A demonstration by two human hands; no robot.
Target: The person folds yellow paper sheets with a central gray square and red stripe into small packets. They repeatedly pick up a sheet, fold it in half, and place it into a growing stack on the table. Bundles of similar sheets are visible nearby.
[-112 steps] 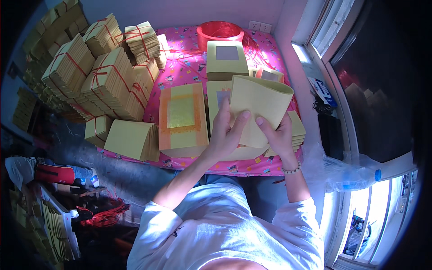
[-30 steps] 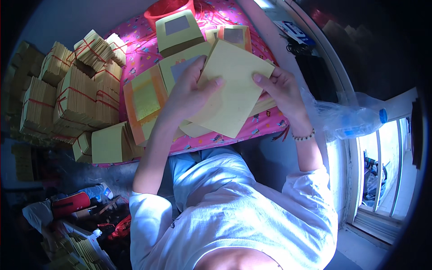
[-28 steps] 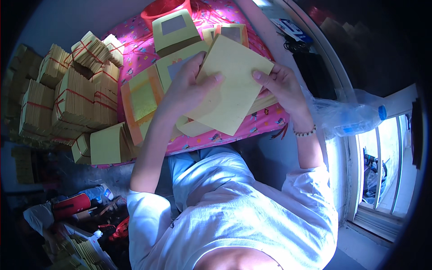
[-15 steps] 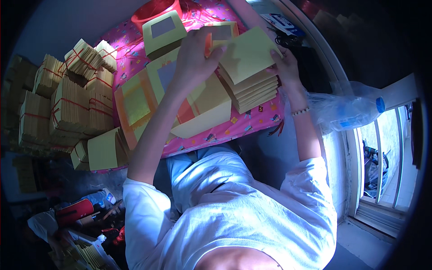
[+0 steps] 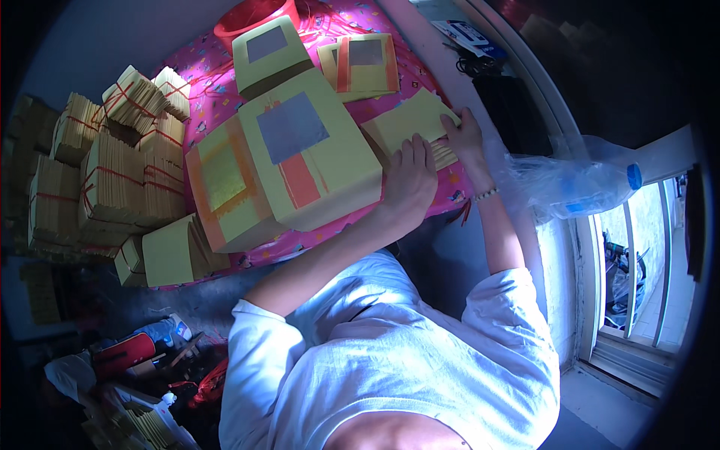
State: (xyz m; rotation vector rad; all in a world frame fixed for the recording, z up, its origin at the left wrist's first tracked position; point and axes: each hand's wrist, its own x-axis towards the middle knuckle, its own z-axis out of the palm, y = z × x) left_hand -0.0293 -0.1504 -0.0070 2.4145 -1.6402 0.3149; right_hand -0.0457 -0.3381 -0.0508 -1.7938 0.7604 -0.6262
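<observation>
A stack of tan paper envelopes (image 5: pixel 409 120) lies at the right side of the table. My left hand (image 5: pixel 411 176) holds its near edge, fingers bent over the paper. At the stack's right edge is my right hand (image 5: pixel 466 139), its fingers closed on the border of the envelopes. Left of my hands stands a tall pile of envelopes (image 5: pixel 349 161) with a grey rectangle and an orange stripe on top. Beside it is another pile (image 5: pixel 251 210) bearing a yellow panel framed in orange.
Bundles of envelopes tied with red string (image 5: pixel 112 180) are heaped on the left. A red basin (image 5: pixel 251 16) sits at the back, near another pile (image 5: pixel 270 52). Flat printed sheets (image 5: pixel 367 64) lie on the pink patterned tablecloth (image 5: pixel 360 111). A clear plastic bag (image 5: pixel 570 184) hangs at the right.
My left hand has moved right and nearer, from above the piles to the stack's near edge. My right hand has lowered slightly. The raised top envelope now lies lower on the stack.
</observation>
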